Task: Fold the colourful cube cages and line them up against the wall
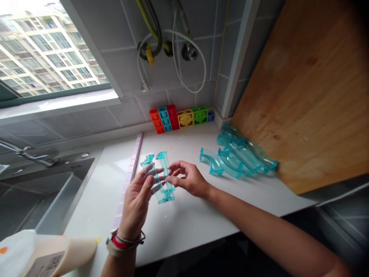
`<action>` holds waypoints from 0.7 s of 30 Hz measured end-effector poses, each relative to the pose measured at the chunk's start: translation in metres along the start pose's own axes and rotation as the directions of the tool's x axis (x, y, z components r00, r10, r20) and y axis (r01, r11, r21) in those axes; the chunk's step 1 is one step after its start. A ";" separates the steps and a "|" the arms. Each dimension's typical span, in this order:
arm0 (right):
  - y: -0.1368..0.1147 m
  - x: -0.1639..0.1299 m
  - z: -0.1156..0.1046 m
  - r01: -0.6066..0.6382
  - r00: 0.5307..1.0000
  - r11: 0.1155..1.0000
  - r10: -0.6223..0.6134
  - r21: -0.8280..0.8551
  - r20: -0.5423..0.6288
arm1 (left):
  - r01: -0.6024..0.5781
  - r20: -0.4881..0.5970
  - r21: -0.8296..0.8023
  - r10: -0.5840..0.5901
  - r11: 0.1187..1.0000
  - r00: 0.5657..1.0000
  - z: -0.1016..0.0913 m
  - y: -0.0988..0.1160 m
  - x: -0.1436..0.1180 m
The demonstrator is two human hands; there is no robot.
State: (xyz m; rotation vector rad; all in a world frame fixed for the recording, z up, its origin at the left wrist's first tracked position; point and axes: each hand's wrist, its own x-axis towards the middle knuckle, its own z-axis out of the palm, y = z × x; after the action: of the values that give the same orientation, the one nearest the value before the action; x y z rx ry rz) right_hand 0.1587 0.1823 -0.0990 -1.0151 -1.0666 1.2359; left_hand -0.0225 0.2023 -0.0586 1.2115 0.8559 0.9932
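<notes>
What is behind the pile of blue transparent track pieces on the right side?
Behind the pile of track pieces leans a wooden board. The pile covers the board's lower edge there.

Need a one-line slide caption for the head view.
Both hands, left hand and right hand, hold two clear teal track pieces above a white counter; more teal pieces lie right.

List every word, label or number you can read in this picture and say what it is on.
None can be read.
Paper pack, bottom left: a printed label with a square code, too small and blurred to read.
Sink rim: a small dark mark, too blurred to read.
The clear teal track pieces in the left hand and right hand, and the coloured blocks, show no text.
</notes>
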 end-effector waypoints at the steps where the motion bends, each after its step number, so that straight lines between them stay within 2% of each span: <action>1: 0.001 0.000 0.000 0.007 1.000 1.000 -0.007 -0.013 0.001 | 0.007 0.001 0.018 -0.007 1.000 1.000 0.001 0.001 0.000; 5: 0.002 -0.001 0.003 0.028 1.000 0.999 -0.028 -0.026 0.010 | 0.032 -0.017 0.069 -0.031 0.997 0.999 0.001 -0.001 -0.001; 21: 0.006 0.001 0.003 -0.009 1.000 1.000 0.009 -0.002 -0.007 | 0.130 0.012 0.054 -0.131 0.990 0.991 -0.011 -0.004 0.005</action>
State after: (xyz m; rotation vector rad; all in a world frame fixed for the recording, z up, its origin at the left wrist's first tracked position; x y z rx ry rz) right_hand 0.1544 0.1835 -0.1037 -1.0261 -1.0594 1.2378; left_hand -0.0303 0.2105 -0.0643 1.1908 0.9420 0.8587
